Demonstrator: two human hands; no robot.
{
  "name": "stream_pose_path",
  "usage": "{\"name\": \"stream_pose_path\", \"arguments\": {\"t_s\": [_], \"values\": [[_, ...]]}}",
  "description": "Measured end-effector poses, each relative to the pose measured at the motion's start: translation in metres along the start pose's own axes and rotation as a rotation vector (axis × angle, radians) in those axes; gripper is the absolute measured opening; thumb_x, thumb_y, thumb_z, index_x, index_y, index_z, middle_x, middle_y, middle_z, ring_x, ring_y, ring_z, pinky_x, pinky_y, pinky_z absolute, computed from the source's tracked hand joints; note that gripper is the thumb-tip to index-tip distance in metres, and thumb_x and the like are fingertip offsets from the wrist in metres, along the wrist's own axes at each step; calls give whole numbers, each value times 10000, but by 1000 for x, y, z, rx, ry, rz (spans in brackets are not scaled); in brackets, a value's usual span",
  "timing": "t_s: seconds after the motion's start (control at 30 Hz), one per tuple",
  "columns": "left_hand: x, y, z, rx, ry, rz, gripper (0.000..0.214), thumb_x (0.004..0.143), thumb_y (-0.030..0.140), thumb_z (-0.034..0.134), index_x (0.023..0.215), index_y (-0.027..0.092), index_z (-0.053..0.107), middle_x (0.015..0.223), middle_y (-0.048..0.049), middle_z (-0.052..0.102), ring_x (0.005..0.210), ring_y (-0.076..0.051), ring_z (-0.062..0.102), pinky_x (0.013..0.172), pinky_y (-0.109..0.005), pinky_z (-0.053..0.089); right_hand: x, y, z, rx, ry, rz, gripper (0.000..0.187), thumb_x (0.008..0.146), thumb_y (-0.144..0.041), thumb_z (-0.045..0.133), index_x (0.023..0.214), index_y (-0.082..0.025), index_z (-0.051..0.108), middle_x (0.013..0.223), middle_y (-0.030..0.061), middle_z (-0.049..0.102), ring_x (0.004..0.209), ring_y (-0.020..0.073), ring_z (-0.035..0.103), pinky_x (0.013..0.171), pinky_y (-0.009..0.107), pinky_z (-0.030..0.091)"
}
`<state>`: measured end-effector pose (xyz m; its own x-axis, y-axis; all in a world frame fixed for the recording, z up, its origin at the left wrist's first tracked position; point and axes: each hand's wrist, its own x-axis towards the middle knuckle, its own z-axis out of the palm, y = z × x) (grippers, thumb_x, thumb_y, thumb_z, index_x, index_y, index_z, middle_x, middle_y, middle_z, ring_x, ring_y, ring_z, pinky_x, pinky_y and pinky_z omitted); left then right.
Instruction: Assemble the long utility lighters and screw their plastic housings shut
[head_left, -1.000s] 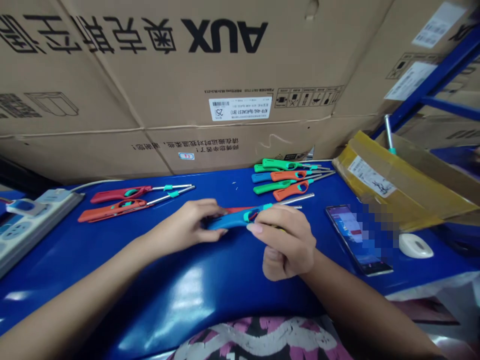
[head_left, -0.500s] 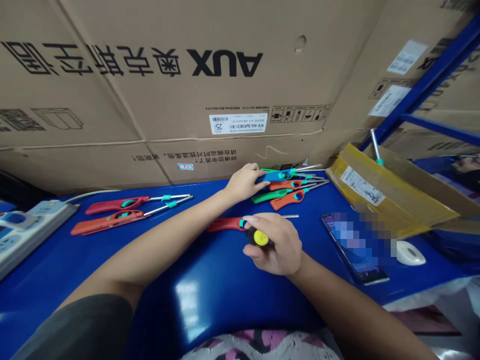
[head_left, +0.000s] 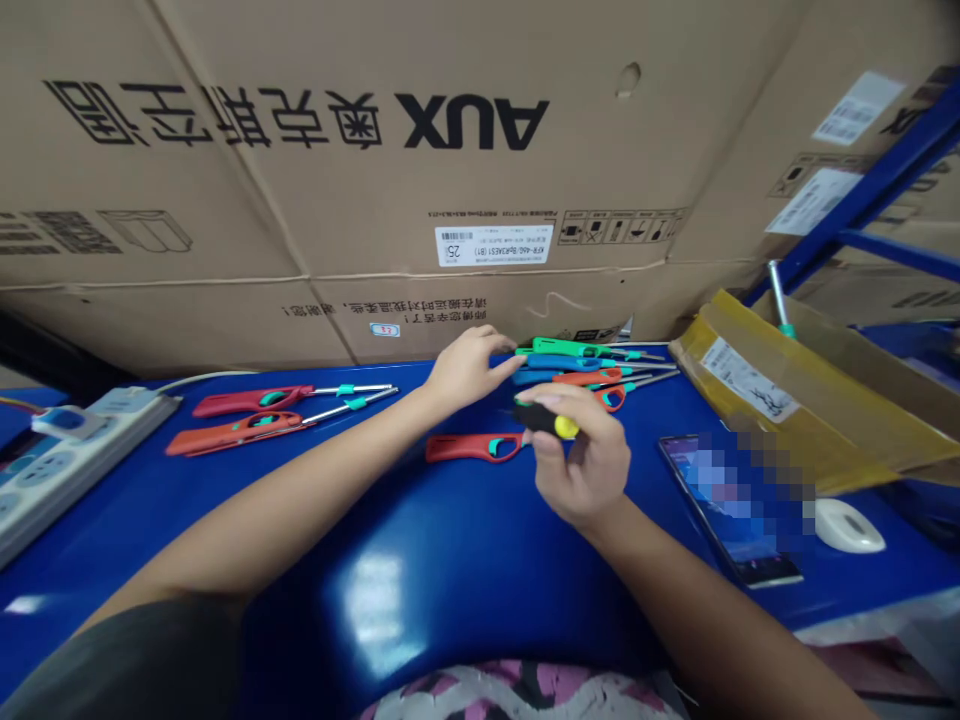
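Observation:
My left hand (head_left: 469, 368) is at the left end of a pile of gas lighters, thumb and fingers apart beside the handles. The pile holds a green lighter (head_left: 562, 347), a blue lighter (head_left: 559, 362) and an orange lighter (head_left: 589, 378), their metal tubes pointing right. Closer to me, my right hand (head_left: 585, 450) grips a screwdriver (head_left: 538, 416) by its black handle with a yellow end; its shaft is not visible. Under that hand lies a red lighter (head_left: 461, 447), its tube hidden.
Left on the blue table (head_left: 315, 540) lie a dark red lighter (head_left: 247, 401) and an orange-red lighter (head_left: 232, 435), near a power strip (head_left: 82, 455). At right are a phone (head_left: 724, 510), a white mouse (head_left: 849, 525) and a taped carton (head_left: 780, 390). Large cardboard (head_left: 337, 200) stands behind.
My left hand has let go of the blue lighter on the pile and drawn slightly left. My right hand has moved right and up, tilting the screwdriver handle sideways. The view has shifted slightly.

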<state>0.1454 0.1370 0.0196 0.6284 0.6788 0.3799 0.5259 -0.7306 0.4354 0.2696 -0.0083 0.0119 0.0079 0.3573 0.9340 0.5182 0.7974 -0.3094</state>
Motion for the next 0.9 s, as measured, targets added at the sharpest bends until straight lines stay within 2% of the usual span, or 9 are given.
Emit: {"name": "stream_pose_path", "arguments": {"t_s": [0.1, 0.17, 0.2, 0.27, 0.37, 0.43, 0.53, 0.67, 0.9], "values": [[-52, -10, -26, -33, -80, -59, 224, 973, 316, 603, 1017, 160, 758, 1001, -77, 743, 919, -212, 693, 858, -345, 542, -4, 6, 4, 31, 37, 212, 290, 970, -213, 594, 1252, -255, 540, 1128, 79, 703, 791, 170, 734, 698, 348, 649], [-92, -12, -34, -50, -135, -93, 232, 969, 337, 614, 1024, 170, 764, 982, -72, 751, 889, -208, 705, 825, -341, 559, -6, 8, 8, 25, 9, 359, 240, 977, -219, 595, 1212, -244, 556, 1128, 65, 694, 724, 134, 720, 678, 313, 648], [-111, -11, -36, -56, -148, -114, 262, 953, 370, 642, 1070, 165, 757, 994, -82, 746, 910, -224, 704, 823, -355, 566, -7, 8, 9, 24, -14, 420, 217, 983, -234, 594, 1198, -239, 564, 1129, 59, 689, 716, 124, 720, 672, 299, 648], [-143, -5, -36, -93, -161, -148, 337, 925, 369, 690, 1192, 166, 719, 1114, -103, 721, 1039, -251, 675, 940, -413, 550, -7, 9, 12, 29, -61, 505, 197, 996, -269, 584, 1189, -234, 573, 1135, 52, 686, 737, 119, 732, 667, 280, 651], [-176, 11, -29, -172, -149, -186, 263, 964, 284, 640, 1192, 174, 709, 1143, -100, 703, 1039, -227, 663, 951, -403, 550, -8, 12, 16, 30, -131, 568, 199, 1011, -324, 560, 1181, -224, 582, 1132, 53, 693, 761, 125, 749, 657, 272, 659], [-188, 21, -23, -233, -113, -181, 272, 964, 283, 655, 1213, 182, 694, 1145, -96, 695, 1035, -215, 657, 936, -379, 558, -9, 14, 17, 13, -175, 579, 215, 1013, -358, 553, 1171, -215, 585, 1128, 63, 703, 761, 133, 754, 643, 277, 663], [-196, 27, -15, -275, -86, -99, 331, 965, 308, 668, 1276, 194, 657, 1161, -99, 686, 1040, -214, 644, 939, -383, 556, -11, 16, 18, -25, -209, 568, 237, 1012, -380, 550, 1170, -207, 587, 1136, 81, 713, 771, 146, 756, 629, 281, 666], [-196, 23, -12, -297, -108, -14, 468, 902, 351, 744, 1322, 181, 629, 1184, -113, 671, 1067, -238, 623, 962, -414, 540, -14, 21, 19, -50, -208, 538, 225, 1010, -360, 556, 1173, -210, 598, 1159, 94, 709, 810, 161, 761, 648, 283, 672], [-198, 16, -13, -327, -152, 3, 394, 915, 247, 710, 1299, 199, 642, 1157, -92, 695, 1040, -225, 623, 944, -416, 510, -19, 26, 19, -51, -205, 550, 217, 1003, -303, 572, 1204, -229, 608, 1211, 88, 702, 846, 174, 769, 696, 309, 675]]}}
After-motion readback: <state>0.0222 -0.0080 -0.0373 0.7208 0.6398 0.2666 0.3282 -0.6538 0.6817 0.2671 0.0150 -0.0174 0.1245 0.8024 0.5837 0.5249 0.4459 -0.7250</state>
